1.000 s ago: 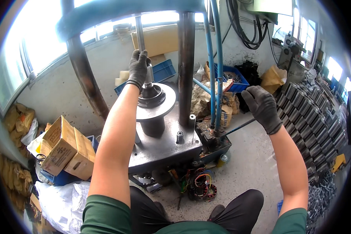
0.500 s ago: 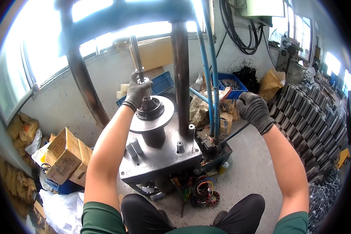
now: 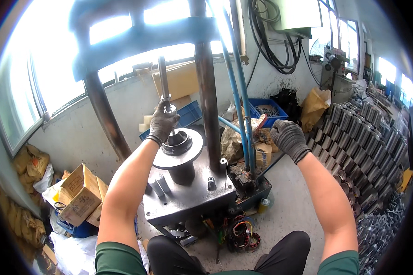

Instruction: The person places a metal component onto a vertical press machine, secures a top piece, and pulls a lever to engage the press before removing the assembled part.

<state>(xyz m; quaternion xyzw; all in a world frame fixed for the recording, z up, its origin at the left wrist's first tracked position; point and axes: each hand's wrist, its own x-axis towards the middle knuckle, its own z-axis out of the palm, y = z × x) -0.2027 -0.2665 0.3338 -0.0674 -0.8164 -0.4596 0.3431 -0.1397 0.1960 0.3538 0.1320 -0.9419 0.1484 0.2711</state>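
My left hand (image 3: 164,123), in a dark grey glove, is wrapped round a shiny metal sleeve (image 3: 170,110) on an upright shaft (image 3: 163,73). Below it, a black stepped hub (image 3: 177,143) sits in the middle of a round metal disc (image 3: 188,156), which rests on a dark pedestal (image 3: 182,175) on the press table (image 3: 188,198). Out to the right, my gloved right hand (image 3: 289,139) is curled closed at the upper end of a thin dark lever (image 3: 271,166). Its palm side is hidden.
Steel press columns (image 3: 207,101) and blue pipes (image 3: 246,128) stand between my hands. Short metal cylinders (image 3: 159,184) stand on the table. Stacked metal tubes (image 3: 358,137) fill the right side; cardboard boxes (image 3: 80,195) lie at left. Coloured wires (image 3: 243,231) lie on the floor.
The whole view has shifted, so the press sits lower in the picture. Both hands keep their holds, with little visible movement relative to the machine.
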